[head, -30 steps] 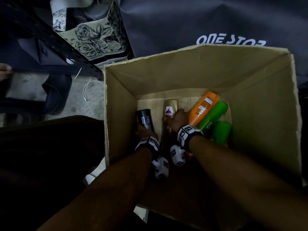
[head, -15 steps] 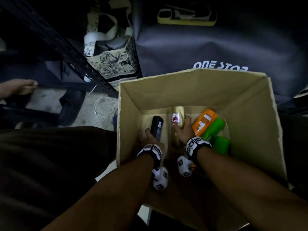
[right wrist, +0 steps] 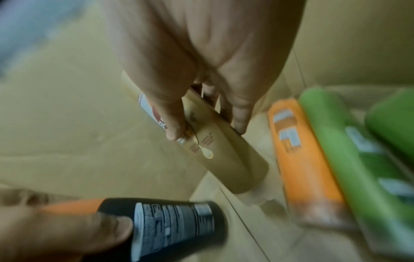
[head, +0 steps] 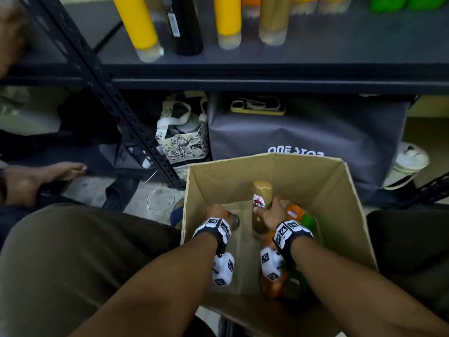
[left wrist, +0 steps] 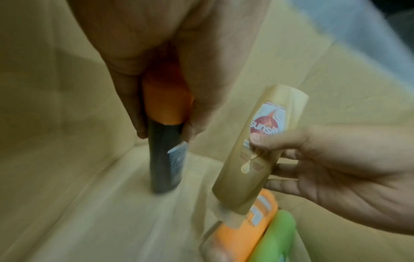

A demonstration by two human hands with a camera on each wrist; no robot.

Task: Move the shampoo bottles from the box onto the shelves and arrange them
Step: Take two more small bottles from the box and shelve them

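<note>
Cardboard box (head: 340,190), brown, open top, sits on the floor below the dark metal shelf (head: 267,74). Both hands are inside it. Left hand (head: 217,211) has fingers wrapped round a black cylindrical shampoo bottle with an orange cap (left wrist: 167,141), held clear of the box floor. Right hand (head: 273,214) pinches a gold Sunsilk shampoo bottle (head: 261,205) between thumb and fingers, also lifted. An orange bottle (right wrist: 300,156) and green bottles (right wrist: 340,150) lie side by side on the box bottom. Yellow, black and gold bottles (head: 226,20) stand on the shelf.
</note>
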